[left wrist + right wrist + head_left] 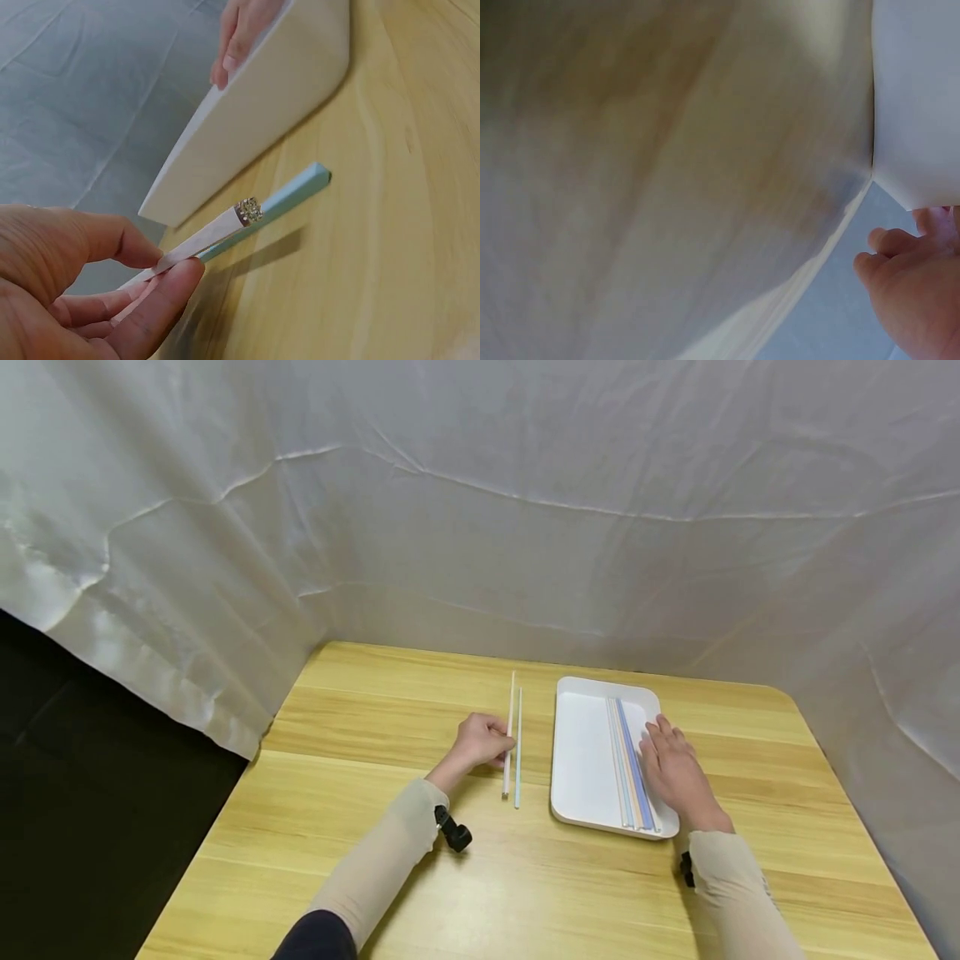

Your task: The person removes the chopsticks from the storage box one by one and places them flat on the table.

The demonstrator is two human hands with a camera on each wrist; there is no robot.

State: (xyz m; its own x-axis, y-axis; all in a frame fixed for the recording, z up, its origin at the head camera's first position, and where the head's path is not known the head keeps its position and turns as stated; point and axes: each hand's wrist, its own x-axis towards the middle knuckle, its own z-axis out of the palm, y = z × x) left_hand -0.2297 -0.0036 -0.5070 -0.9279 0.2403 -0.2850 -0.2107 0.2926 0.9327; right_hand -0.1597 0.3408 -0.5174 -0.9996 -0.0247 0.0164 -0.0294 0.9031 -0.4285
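My left hand (pixel 483 741) pinches a pale pinkish-white chopstick (pixel 204 238) between thumb and fingers. Its end near me is glittery and, in the left wrist view, appears raised over the table. Just right of it a light blue chopstick (pixel 518 760) lies on the wood, roughly parallel. My right hand (pixel 678 772) rests across the right rim of a white tray (pixel 581 760), fingers fairly straight and pointing away from me. Inside the tray, several chopsticks (pixel 630 768) in blue, peach and pale tones lie lengthwise by the right wall, close to that hand.
The wooden table (pixel 480 885) stands against a hanging pale curtain (pixel 480 552) at the back and sides. A dark area (pixel 90 793) lies beyond its left edge. A black wrist camera (pixel 453 831) is strapped over the left sleeve.
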